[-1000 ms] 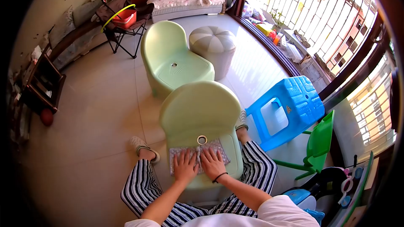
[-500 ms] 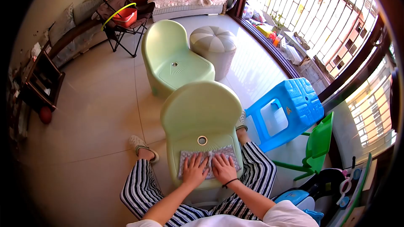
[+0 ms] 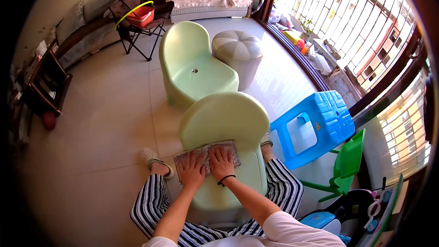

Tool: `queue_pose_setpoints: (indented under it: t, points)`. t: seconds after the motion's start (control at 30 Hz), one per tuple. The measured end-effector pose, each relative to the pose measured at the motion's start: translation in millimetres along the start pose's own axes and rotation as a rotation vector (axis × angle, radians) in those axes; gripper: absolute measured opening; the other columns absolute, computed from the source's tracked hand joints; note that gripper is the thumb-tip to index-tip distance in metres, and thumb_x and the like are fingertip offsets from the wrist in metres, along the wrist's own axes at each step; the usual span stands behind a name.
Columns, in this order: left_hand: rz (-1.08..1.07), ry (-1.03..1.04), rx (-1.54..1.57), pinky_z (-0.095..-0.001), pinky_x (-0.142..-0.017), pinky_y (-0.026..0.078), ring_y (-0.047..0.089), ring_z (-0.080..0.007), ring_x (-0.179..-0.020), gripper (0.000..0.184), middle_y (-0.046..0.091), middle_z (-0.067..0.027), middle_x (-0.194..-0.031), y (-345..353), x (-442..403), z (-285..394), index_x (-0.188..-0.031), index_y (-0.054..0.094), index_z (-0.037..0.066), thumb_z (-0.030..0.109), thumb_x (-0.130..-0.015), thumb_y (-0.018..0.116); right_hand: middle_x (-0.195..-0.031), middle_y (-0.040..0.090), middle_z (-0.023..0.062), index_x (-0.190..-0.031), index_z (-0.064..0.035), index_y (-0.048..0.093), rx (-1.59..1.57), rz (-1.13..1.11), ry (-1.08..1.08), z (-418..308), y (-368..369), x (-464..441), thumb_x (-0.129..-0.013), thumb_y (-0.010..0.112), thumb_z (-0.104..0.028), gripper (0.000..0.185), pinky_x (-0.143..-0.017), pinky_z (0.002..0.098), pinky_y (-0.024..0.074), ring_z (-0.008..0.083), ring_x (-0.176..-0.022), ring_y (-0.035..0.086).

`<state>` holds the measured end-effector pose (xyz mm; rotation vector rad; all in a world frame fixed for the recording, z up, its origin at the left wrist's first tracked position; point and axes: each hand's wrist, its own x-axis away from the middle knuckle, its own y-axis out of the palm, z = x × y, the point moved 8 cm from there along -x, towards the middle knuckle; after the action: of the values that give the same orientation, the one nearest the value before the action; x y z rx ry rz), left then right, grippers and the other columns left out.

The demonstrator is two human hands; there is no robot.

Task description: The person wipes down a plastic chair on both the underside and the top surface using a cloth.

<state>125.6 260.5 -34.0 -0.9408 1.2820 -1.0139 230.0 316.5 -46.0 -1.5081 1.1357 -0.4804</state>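
Observation:
A folded, grey-pink patterned cloth (image 3: 234, 152) lies across the seat of the pale green chair (image 3: 224, 118) between my knees. It sits at a slant toward the backrest, its left end reaching the seat's left edge, and it covers the spot where the seat's hole was seen. My left hand (image 3: 191, 172) rests flat on the cloth's left part, fingers stretched out. Beside it, my right hand (image 3: 221, 163), with a dark band on the wrist, lies flat on the middle to right part, fingers also extended.
A second pale green chair (image 3: 201, 80) and a round pouf (image 3: 237, 50) stand ahead. To the right are a blue plastic stool (image 3: 336, 116) and a green chair (image 3: 350, 158). A folding chair (image 3: 130, 11) holding a red basket (image 3: 141, 17) stands far left.
Both hands and the cloth have slid left and forward over the seat, and the cloth is now slanted. The seat's hole is no longer visible. My view has shifted slightly.

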Motion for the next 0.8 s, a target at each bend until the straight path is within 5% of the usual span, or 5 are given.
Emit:
queue_pose_setpoints:
  t: [0.1,0.17,0.47,0.63,0.8]
  points:
    - [-0.012,-0.181,0.148,-0.0548,-0.107,0.03,0.035,-0.0349,-0.134,0.05,0.033,-0.014,-0.149,-5,30,-14,-0.136,0.048,0.014,0.029,-0.089,0.057,-0.144,0.042,0.0084,-0.136,-0.0168,0.047,-0.049,-0.062,-0.081,-24,1,9,-0.09,0.052,-0.024,0.047,-0.111,0.0542,0.0219,0.0298,-0.136,0.034]
    - [-0.061,-0.438,0.602,-0.0573,-0.103,0.034,0.034,-0.0391,-0.133,0.051,0.029,-0.0206,-0.149,-21,51,-17,-0.137,0.046,0.011,0.023,-0.089,0.057,-0.144,0.042,0.0077,-0.134,-0.0179,0.049,-0.073,-0.095,-0.171,-40,0,24,-0.088,0.054,-0.023,0.047,-0.11,0.0543,0.0245,0.0298,-0.136,0.034]
    - [-0.156,-0.243,0.378,-0.06,-0.106,0.028,0.023,-0.0539,-0.133,0.055,0.029,-0.0233,-0.148,-53,155,48,-0.137,0.048,0.01,0.023,-0.084,0.06,-0.14,0.048,0.0061,-0.131,-0.0161,0.053,-0.165,-0.231,-0.196,-48,-66,145,-0.089,0.055,-0.023,0.043,-0.109,0.0507,0.0271,0.0263,-0.132,0.041]
    - [-0.172,-0.109,0.262,-0.0605,-0.11,0.018,0.025,-0.0423,-0.138,0.05,0.038,-0.0119,-0.146,-52,147,66,-0.135,0.053,0.019,0.031,-0.086,0.057,-0.141,0.048,0.006,-0.13,-0.0159,0.053,-0.157,-0.22,-0.145,-35,-78,159,-0.089,0.055,-0.024,0.042,-0.108,0.0494,0.0278,0.0253,-0.132,0.041]
    - [-0.139,-0.151,0.185,-0.0597,-0.109,0.02,0.028,-0.041,-0.136,0.047,0.039,-0.0105,-0.146,-31,98,38,-0.131,0.056,0.019,0.032,-0.085,0.058,-0.139,0.049,0.0068,-0.13,-0.0161,0.054,-0.135,-0.146,-0.149,-24,-48,104,-0.089,0.053,-0.026,0.042,-0.107,0.0502,0.029,0.0264,-0.131,0.042]
